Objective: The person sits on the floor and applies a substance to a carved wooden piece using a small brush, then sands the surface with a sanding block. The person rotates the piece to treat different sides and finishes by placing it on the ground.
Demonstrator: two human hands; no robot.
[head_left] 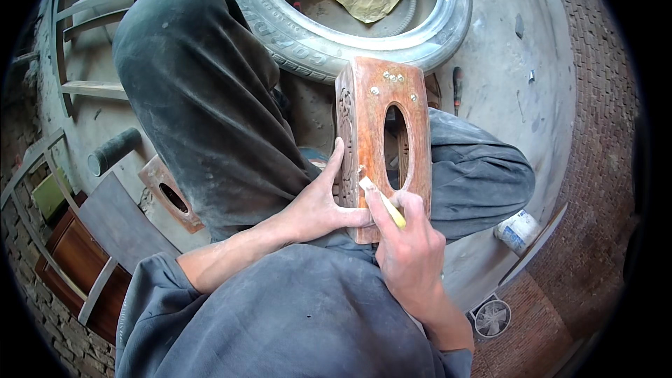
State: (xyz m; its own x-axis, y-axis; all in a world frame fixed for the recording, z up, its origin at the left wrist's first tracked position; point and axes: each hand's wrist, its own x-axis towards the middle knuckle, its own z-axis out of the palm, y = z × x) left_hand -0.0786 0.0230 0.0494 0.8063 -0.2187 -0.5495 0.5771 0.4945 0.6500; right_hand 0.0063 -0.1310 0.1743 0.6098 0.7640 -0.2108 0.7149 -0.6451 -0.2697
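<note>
A woodworking workshop is indicated. Bare wooden frames (pixel 94 89) are seen at left. A screwdriver (pixel 457 91) and an old tyre (pixel 329 43) are laid on the dusty floor (pixel 504 87).

Your left hand (pixel 308 210) holds a carved wooden box (pixel 371 122) in your lap (pixel 483 168) while your right hand (pixel 411 241) grips a slim yellow tool (pixel 397 217), its white tip (pixel 366 183) at the face beside the oval opening (pixel 394 133). A dusty tyre (pixel 301 38) lies beyond it.
</note>
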